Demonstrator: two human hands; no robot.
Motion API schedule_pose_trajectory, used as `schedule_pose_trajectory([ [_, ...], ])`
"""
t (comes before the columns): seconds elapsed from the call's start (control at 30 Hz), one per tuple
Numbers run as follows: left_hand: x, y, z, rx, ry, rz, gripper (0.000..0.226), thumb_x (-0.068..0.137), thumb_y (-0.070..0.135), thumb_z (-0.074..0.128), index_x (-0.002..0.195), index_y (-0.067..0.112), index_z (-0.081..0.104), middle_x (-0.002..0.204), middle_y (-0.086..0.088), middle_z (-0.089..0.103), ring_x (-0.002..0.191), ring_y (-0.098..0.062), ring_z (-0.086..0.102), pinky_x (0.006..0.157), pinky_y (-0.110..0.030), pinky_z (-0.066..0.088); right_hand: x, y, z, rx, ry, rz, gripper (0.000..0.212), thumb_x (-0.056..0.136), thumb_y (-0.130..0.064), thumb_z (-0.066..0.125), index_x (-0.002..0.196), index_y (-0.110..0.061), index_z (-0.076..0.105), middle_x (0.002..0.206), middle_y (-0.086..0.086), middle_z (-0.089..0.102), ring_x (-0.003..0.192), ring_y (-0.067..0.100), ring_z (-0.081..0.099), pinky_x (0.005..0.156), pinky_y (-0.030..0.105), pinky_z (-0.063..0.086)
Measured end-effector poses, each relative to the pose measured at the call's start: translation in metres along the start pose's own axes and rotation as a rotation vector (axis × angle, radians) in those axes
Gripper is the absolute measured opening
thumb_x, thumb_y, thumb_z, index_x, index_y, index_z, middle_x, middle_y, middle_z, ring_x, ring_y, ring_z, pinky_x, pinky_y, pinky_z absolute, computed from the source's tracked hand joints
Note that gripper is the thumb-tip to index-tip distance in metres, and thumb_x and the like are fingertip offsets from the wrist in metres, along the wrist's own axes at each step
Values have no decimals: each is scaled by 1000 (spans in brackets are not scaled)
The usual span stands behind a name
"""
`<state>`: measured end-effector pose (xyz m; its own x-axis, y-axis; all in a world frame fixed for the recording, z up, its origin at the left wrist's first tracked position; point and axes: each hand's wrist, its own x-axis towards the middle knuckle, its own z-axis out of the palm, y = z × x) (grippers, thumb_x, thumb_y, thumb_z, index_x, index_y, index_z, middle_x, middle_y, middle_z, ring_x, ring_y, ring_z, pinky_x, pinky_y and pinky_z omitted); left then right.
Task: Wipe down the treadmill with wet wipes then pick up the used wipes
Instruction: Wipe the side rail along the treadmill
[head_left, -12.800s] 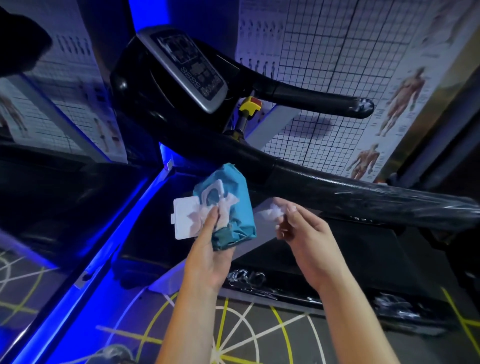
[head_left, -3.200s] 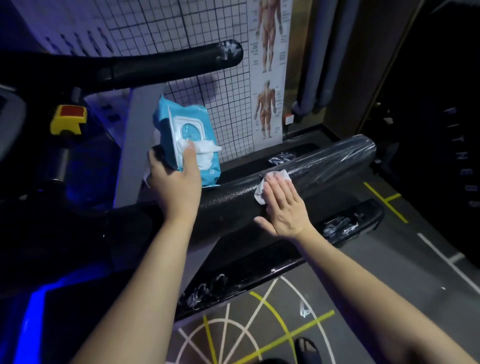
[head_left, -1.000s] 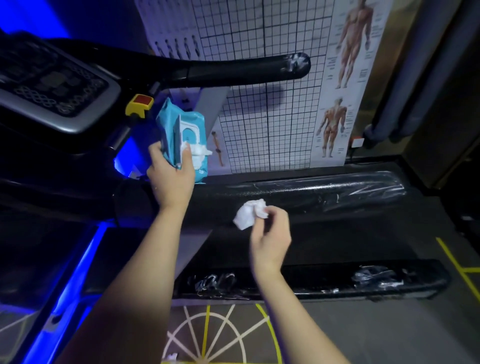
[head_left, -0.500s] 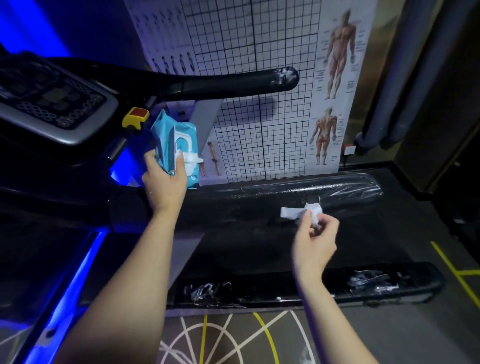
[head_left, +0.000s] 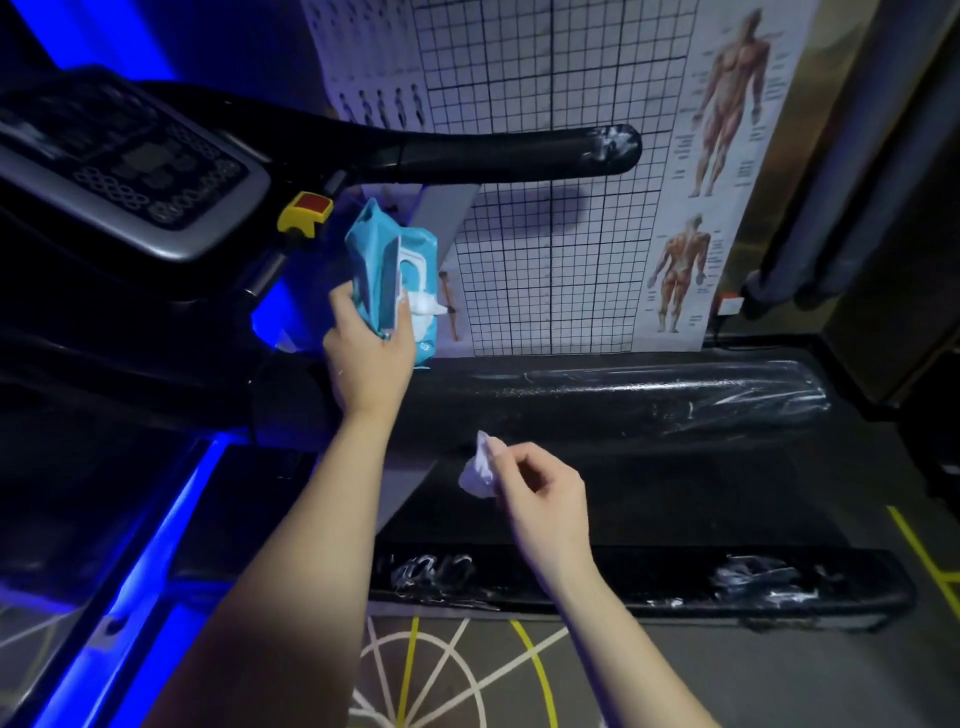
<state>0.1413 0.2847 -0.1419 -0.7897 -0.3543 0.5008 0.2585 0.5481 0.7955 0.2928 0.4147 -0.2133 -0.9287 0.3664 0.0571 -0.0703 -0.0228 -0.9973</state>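
Observation:
My left hand (head_left: 369, 353) grips a blue pack of wet wipes (head_left: 387, 265), held upright near the treadmill console (head_left: 124, 171), with a white wipe sticking out of its opening. My right hand (head_left: 540, 499) pinches a crumpled white wipe (head_left: 478, 470) between thumb and fingertips, in the air just below the plastic-wrapped lower handrail (head_left: 649, 395). The upper handrail (head_left: 493, 153) runs right from the console.
A yellow and red stop button (head_left: 306, 210) sits beside the console. A grid chart and anatomy posters (head_left: 701, 182) hang on the wall behind. A black side rail (head_left: 623, 582) lies near the floor, above yellow and white floor lines (head_left: 467, 670). Blue light glows at the left.
My right hand with the wipe has come back left, away from the lower handrail, and the wipe is more bunched up. The left hand and pack have barely moved.

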Motion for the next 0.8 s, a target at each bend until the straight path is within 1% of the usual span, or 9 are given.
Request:
schedule_pose_trajectory([
  [0.07, 0, -2, 0, 4, 3, 17, 45, 96, 36, 71, 130, 11, 57, 116, -18, 74, 104, -42, 67, 79, -40, 48, 2, -5, 3, 25, -12, -20, 36, 98, -35, 67, 68, -15, 65, 66, -1, 63, 65, 14, 56, 67, 33, 46],
  [0.17, 1, -4, 1, -2, 7, 29, 46, 95, 38, 71, 129, 12, 57, 115, -17, 74, 102, -42, 68, 78, -42, 49, 6, -10, 10, 87, 172, 52, 41, 98, -42, 64, 68, -14, 62, 62, 11, 58, 58, 19, 51, 58, 36, 43],
  [0.23, 1, -5, 1, 2, 6, 26, 46, 96, 40, 70, 130, 12, 56, 115, -17, 74, 102, -42, 68, 78, -42, 49, 11, -12, 17, 238, 238, 136, 40, 100, -39, 61, 78, -6, 60, 62, 15, 61, 54, 24, 54, 54, 37, 47],
  [0.27, 1, -5, 1, -4, 4, 26, 46, 96, 41, 70, 130, 13, 56, 114, -16, 74, 101, -42, 68, 78, -42, 51, 12, -14, 21, 321, 230, 155, 36, 101, -35, 60, 86, -3, 60, 65, 16, 66, 57, 26, 61, 56, 38, 52],
  [0.33, 0, -5, 1, -12, -4, 22, 46, 96, 40, 70, 130, 13, 55, 114, -16, 74, 101, -42, 67, 78, -42, 50, 16, -12, 27, 368, 180, 156, 26, 101, -29, 62, 100, -3, 59, 78, 15, 74, 75, 26, 74, 72, 43, 59],
  [0.43, -1, -3, 0, -5, -3, 9, 46, 97, 37, 70, 132, 11, 55, 116, -17, 73, 104, -42, 62, 75, -36, 39, 14, -4, 34, 363, 123, 184, 29, 94, -22, 72, 112, -8, 54, 87, 11, 76, 89, 24, 75, 87, 38, 57],
  [0.53, -1, -2, -1, -28, -10, 11, 46, 97, 38, 71, 131, 11, 56, 114, -15, 73, 102, -40, 62, 70, -28, 35, 16, 3, 32, 197, 177, 136, 26, 88, -25, 78, 101, -17, 57, 81, 11, 72, 74, 13, 66, 75, 27, 52],
  [0.63, 0, -2, -1, -22, -9, 14, 45, 97, 38, 71, 130, 12, 57, 114, -16, 73, 102, -42, 65, 73, -35, 42, 19, 6, 31, -50, 314, 92, 22, 86, -32, 78, 82, -22, 59, 64, -3, 63, 57, 4, 52, 58, 19, 42],
  [0.8, -1, -2, -2, -13, -15, 8, 46, 96, 39, 70, 130, 13, 56, 114, -15, 74, 102, -40, 68, 75, -36, 48, 9, 14, 28, -51, 528, 155, 16, 90, -25, 68, 80, -22, 56, 66, -6, 65, 60, 3, 57, 56, 13, 42],
])
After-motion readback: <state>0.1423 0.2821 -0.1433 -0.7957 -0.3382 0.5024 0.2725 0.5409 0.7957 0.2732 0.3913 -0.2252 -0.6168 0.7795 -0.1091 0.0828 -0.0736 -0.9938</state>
